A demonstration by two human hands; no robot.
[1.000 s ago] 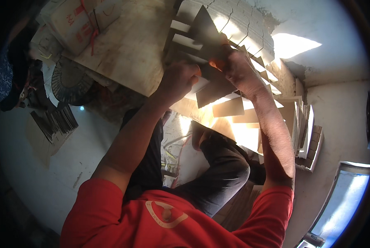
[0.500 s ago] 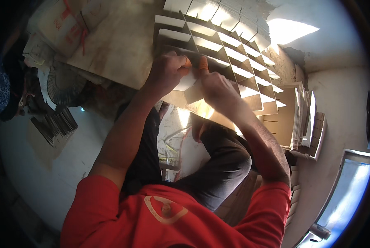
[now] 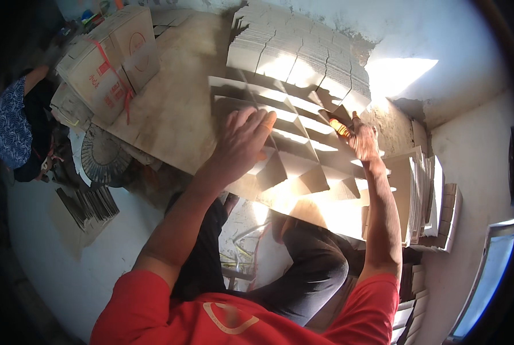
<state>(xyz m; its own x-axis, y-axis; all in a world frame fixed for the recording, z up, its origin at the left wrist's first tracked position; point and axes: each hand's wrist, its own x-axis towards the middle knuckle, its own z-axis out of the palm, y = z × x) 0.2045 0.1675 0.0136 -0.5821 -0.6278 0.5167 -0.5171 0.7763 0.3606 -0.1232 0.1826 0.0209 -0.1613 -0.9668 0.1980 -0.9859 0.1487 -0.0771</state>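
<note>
A cardboard divider grid (image 3: pixel 294 119) of crossed, slotted strips stands on a wooden table, sunlight striping its cells. My left hand (image 3: pixel 242 140) is closed over the strips at its left near part, fingers curled on the upper edges. At the right side, my right hand (image 3: pixel 365 142) pinches the grid, its fingertips partly hidden among the strips. Orange covers wrap some fingers of both hands. Along the near side, loose ends of strips (image 3: pixel 311 179) stick out toward me.
Behind the grid rises a tall stack of cardboard strips (image 3: pixel 297 43). A tied carton (image 3: pixel 110 72) sits at the left of the wooden tabletop (image 3: pixel 179 69). Cardboard sheets (image 3: pixel 415 195) lean at right. A person in patterned cloth (image 3: pixel 10 123) is at far left.
My hands have parted: the right one moved right to the grid's side, while the left stays at the left part. The view has shifted, showing more of the stack behind.
</note>
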